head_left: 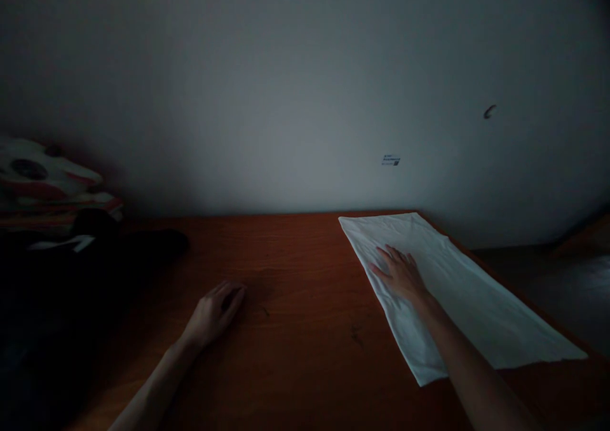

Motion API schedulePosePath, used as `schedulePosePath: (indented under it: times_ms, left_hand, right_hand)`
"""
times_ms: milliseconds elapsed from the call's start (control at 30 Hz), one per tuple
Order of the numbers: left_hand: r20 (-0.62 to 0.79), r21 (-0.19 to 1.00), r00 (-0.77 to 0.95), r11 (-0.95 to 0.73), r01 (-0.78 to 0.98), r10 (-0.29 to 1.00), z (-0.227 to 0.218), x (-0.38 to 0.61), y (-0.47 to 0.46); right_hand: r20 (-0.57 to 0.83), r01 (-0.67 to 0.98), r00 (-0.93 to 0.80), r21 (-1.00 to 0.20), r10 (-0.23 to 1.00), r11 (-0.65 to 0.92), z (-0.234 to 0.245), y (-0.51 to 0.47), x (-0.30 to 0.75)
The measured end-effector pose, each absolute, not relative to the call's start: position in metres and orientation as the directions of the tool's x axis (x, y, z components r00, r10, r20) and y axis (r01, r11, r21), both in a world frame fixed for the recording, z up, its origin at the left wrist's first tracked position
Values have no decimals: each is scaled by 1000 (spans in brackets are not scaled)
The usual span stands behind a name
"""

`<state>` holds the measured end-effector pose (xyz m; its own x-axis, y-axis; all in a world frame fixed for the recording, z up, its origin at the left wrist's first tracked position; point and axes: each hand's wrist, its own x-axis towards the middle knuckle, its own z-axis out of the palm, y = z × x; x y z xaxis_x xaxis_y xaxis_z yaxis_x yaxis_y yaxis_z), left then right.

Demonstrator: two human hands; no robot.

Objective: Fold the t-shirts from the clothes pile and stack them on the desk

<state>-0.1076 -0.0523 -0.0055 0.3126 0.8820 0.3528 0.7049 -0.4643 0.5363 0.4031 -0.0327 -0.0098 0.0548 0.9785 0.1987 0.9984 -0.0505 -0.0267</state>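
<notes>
A white cloth (457,297) lies spread out on the right part of the brown wooden table (295,329), with a few wrinkles and a long, four-sided outline. My right hand (399,272) rests on its upper left part, palm down and fingers spread. To the left, apart from the cloth, my left hand (214,313) lies on its side on the bare wood. Its fingers are loosely curled, and the thumb comes near the fingertips. Nothing shows inside that curl.
Dark clothing (71,304) is heaped along the table's left side. Behind it sits a white and red object (47,170), too dim to name, on what look like stacked books (100,205). A pale wall (267,100) with a small sticker (391,160) borders the table's back.
</notes>
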Motion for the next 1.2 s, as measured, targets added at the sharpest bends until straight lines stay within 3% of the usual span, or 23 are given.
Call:
schedulePosePath:
  times_ms: [133, 233, 467, 800, 1067, 1200]
  left_hand:
    - [362, 554, 275, -443, 705, 891, -2, -105, -57]
    - [363, 577, 243, -422, 699, 899, 0, -103, -60]
    - [293, 582, 259, -387, 715, 920, -5, -102, -60]
    - [218, 520, 313, -381, 764, 924, -5, -99, -61]
    - [357, 523, 281, -440, 730, 891, -7, -98, -68]
    - [471, 423, 214, -432, 797, 856, 8, -113, -78]
  right_hand:
    - [314, 916, -37, -370, 949, 158, -4, -32, 316]
    - [300, 821, -33, -536, 953, 197, -11, -38, 250]
    - [427, 798, -115, -499, 897, 339, -38, -55, 198]
    - [311, 692, -128, -653, 942, 310, -32, -59, 208]
    - [234, 654, -132, -710, 963, 262, -51, -51, 221]
    - [205, 633, -99, -742, 974, 220, -49, -50, 223]
